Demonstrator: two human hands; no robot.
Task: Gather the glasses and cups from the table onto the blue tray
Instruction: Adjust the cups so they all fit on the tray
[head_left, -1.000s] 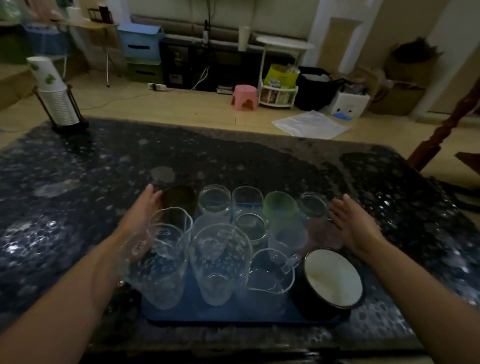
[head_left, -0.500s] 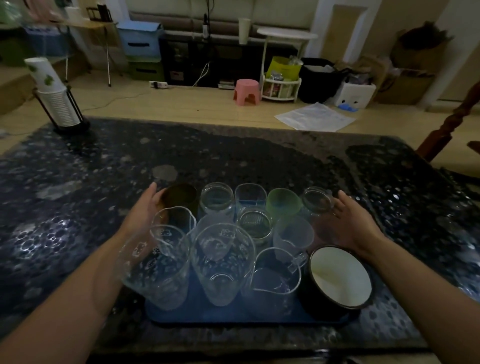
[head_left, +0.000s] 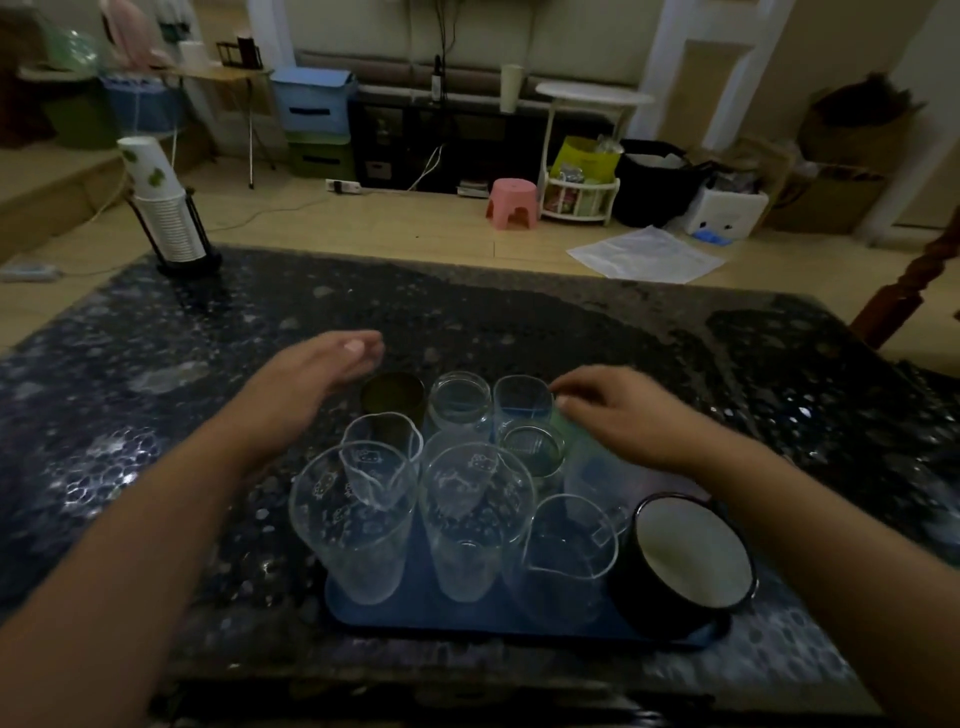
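We see the blue tray (head_left: 519, 621) low in the centre of the frame on the dark speckled table (head_left: 156, 364), crowded with glassware. Two tall printed glasses (head_left: 358, 525) stand at its near left, a clear pitcher (head_left: 563, 561) beside them, and a black mug with a white inside (head_left: 685, 556) at the near right corner. Behind them sit a dark cup (head_left: 393, 396), two small clear glasses (head_left: 460, 402) and a glass jar (head_left: 532, 447). Our left hand (head_left: 317, 371) hovers just left of the dark cup, fingers loosely extended and holding nothing. Our right hand (head_left: 618, 415) is over the back-right glasses, fingers curled downward; blur keeps us from telling whether they grip anything. A stack of paper cups (head_left: 161, 202) stands in the upper left.
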